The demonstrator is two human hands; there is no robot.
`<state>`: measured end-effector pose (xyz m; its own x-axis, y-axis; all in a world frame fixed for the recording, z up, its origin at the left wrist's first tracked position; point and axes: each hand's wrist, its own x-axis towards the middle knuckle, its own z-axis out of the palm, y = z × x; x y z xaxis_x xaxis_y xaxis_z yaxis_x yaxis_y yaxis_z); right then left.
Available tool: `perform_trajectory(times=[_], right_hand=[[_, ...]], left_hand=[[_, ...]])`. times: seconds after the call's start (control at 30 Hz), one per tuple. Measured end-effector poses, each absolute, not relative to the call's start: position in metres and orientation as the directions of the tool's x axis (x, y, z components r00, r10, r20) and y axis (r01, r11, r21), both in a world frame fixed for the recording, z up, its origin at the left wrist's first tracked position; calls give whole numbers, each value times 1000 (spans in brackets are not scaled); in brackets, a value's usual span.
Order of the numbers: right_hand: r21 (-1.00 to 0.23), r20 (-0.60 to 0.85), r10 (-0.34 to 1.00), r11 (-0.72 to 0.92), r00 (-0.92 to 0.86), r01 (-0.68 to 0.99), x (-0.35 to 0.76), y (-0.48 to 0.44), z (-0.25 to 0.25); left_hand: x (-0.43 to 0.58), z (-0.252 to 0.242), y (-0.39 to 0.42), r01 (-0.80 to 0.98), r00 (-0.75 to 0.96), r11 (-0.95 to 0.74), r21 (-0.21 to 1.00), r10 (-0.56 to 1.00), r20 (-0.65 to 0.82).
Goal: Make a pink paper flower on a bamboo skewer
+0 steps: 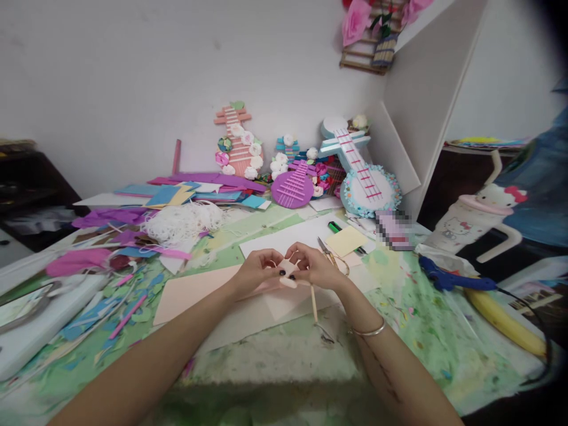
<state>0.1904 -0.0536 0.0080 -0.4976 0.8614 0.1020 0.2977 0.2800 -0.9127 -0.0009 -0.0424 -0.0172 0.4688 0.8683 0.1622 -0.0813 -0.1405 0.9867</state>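
L hand (262, 269) and R hand (314, 266): fingers curled inward, thumbs and fingertips nearly together, both pinching a small pale piece (289, 265). Piece sits between the fingertips, over the paper; whether it's one pc. or several stacked can't be told.

Directly below R hand: thin wooden stick (314, 305), pointing toward the wearer; held or resting, can't tell. Under both hands: peach sheet (190, 291), extending L, w/ other sheets overlapping.

Just R of R hand: scissors (327, 251), lying flat, not gripped; beyond them, yellow paper (347, 240) and green marker (334, 227).

Status (judged): piece is separated from the sheets and small, so cutting of this pc. is prob. done. Handling is in progress. No join to a larger part is visible; any fixing is presumably left. Glue gun (452, 276), well R of the hands, is not in use.

Farther out, L of hands: white string pile (181, 223) and colored scraps. Ahead, against wall: pink model (242, 151) (ahead-L), purple model (291, 189) (straight ahead), white-and-blue model (370, 189) (ahead-R). All three look complete, decorations incl.; link to the held pc. can't be confirmed.
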Motion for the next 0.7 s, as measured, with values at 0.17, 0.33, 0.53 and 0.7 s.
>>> perform_trajectory(times=[0.17, 0.33, 0.53, 0.7], right_hand=[[-914, 112, 850, 291, -515, 282, 188, -55, 6], [-831, 255, 880, 411, -401, 375, 190, -55, 9], [-550, 385, 853, 519, -352, 654, 188, -57, 15], [-360, 380, 853, 493, -358, 792, 186, -56, 14]], left_hand=[[0, -14, -45, -123, 461, -121, 985, 872, 165], [1, -11, -46, -139, 437, -93, 986, 888, 146], [2, -8, -46, -69, 347, -194, 979, 915, 206], [1, -8, -45, -37, 319, -276, 960, 907, 273]])
